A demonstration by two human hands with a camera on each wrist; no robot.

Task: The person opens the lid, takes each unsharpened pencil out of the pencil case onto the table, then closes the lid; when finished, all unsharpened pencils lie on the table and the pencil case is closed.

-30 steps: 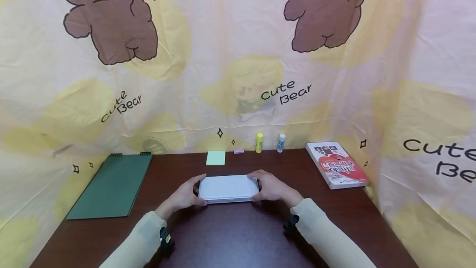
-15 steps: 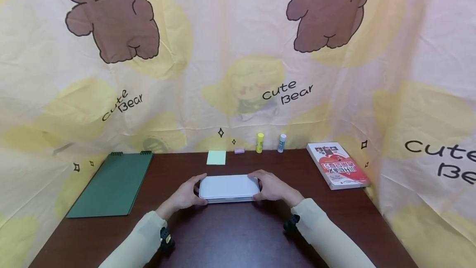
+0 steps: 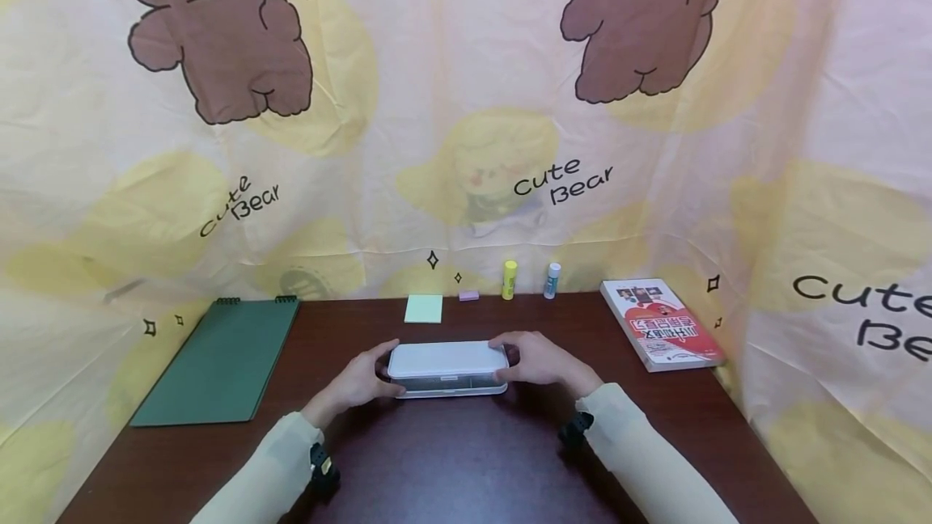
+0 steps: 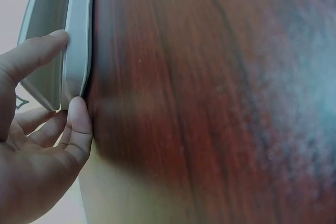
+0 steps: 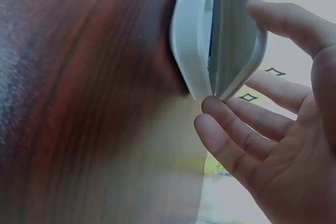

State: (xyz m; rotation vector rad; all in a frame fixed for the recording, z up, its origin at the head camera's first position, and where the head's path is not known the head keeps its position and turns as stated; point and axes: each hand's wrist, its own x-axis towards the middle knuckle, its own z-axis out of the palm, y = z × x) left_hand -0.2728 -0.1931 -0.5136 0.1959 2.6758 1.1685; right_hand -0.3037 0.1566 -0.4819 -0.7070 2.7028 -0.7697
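A white plastic pencil case (image 3: 446, 359) lies lengthwise on the dark wooden table, its hinged lid (image 5: 239, 35) tilted partway up from the base (image 4: 80, 40). A gap shows along the front; what is inside cannot be made out. My left hand (image 3: 355, 378) holds the left end, with the thumb on the base near the seam and the fingers around the end. At the right end, my right hand (image 3: 544, 362) has its thumb on the lid's front edge, while its fingers touch the end near the hinge side.
A green spiral notepad (image 3: 218, 362) lies at left. Along the back are pale green sticky notes (image 3: 423, 309), a small purple block (image 3: 468, 296), a yellow stick (image 3: 508, 280) and a white-capped glue stick (image 3: 552, 281). A red-and-white book (image 3: 658, 323) lies at right, before a bear-print curtain (image 3: 437, 103).
The pencil case's lid has swung up at the front from nearly closed, baring a gap above the base. My right hand has shifted slightly up and right with the lid; my left has barely moved.
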